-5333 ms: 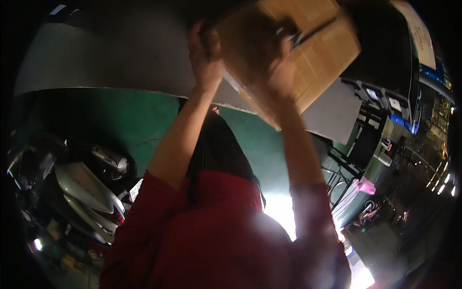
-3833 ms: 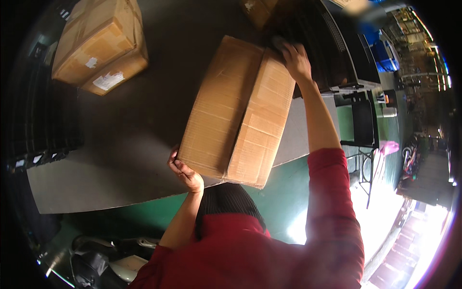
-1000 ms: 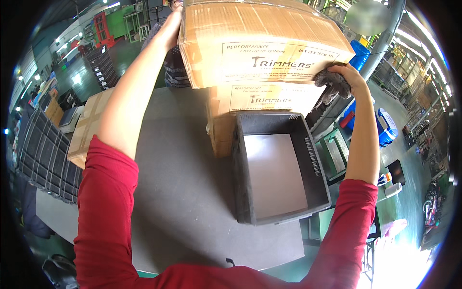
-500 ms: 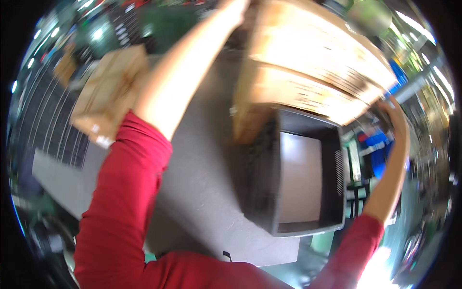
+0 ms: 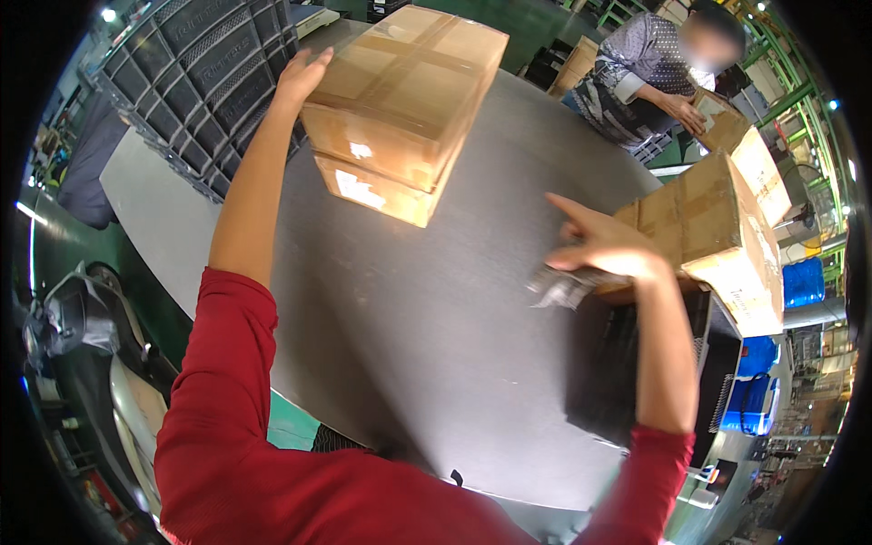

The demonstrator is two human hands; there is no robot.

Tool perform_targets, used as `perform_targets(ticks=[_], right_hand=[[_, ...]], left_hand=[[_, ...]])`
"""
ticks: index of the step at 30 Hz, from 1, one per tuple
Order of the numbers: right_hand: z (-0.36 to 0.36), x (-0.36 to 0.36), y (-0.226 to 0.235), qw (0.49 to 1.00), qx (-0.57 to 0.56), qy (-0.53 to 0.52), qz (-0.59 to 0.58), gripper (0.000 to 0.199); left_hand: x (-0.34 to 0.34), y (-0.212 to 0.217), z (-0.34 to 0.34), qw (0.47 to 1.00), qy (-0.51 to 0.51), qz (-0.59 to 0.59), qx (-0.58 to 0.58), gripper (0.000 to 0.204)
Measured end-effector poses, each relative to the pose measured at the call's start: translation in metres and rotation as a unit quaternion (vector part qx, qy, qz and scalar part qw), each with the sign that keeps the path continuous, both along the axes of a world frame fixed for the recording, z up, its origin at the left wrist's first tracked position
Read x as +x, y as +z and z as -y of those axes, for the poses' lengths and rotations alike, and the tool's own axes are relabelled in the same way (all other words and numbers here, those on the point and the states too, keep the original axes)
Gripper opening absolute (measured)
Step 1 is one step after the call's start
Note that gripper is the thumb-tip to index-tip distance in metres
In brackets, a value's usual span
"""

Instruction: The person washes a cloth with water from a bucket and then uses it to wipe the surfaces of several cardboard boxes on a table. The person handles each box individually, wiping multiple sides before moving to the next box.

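My left hand (image 5: 302,80) has its fingers spread at the left edge of a taped brown carton (image 5: 400,82), seemingly touching it. The carton stands on the grey table toward the far side. My right hand (image 5: 604,243) is over the table's right part, index finger stretched out, other fingers curled. A crumpled, greyish, see-through piece (image 5: 565,287), perhaps plastic, hangs below that hand, apparently held in it. Just beyond the right hand are stacked cartons (image 5: 704,213); a black crate (image 5: 607,368) lies below them, partly hidden by my forearm.
Black latticed crates (image 5: 204,77) stand upright at the table's left edge. Across the grey table (image 5: 436,354), at the far right, a co-worker (image 5: 627,77) handles a small carton (image 5: 724,123). A motor scooter (image 5: 104,354) is on the floor at left.
The view has turned left, so the stacked cartons and black crate now sit farther right. My right hand has left those cartons; my left hand has moved from them to the other carton.
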State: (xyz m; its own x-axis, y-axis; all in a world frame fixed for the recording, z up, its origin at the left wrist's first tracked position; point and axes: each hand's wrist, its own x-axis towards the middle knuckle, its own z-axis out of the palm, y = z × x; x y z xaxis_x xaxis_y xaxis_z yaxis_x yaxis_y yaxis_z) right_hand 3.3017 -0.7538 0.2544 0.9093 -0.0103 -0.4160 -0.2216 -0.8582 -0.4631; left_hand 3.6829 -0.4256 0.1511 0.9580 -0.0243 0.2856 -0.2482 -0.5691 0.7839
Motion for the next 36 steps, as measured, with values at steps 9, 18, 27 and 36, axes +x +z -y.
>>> perform_targets(ticks=[9,18,27,36], right_hand=[[-0.094,0.124,-0.108,0.970,0.210,-0.117,0.037,0.093],[-0.240,-0.208,-0.133,0.847,0.368,-0.373,0.093,0.046],[-0.251,-0.334,-0.172,0.791,0.296,-0.529,0.083,0.050],[-0.116,-0.333,-0.092,0.793,0.219,-0.496,0.280,0.041]], left_hand=[[-0.022,-0.002,-0.028,0.911,-0.284,-0.252,-0.159,0.063],[-0.255,0.000,-0.040,0.841,-0.503,-0.191,-0.057,0.055],[-0.332,-0.136,0.006,0.754,-0.563,-0.326,-0.097,0.045],[-0.411,-0.178,-0.018,0.924,-0.248,-0.234,-0.171,0.075]])
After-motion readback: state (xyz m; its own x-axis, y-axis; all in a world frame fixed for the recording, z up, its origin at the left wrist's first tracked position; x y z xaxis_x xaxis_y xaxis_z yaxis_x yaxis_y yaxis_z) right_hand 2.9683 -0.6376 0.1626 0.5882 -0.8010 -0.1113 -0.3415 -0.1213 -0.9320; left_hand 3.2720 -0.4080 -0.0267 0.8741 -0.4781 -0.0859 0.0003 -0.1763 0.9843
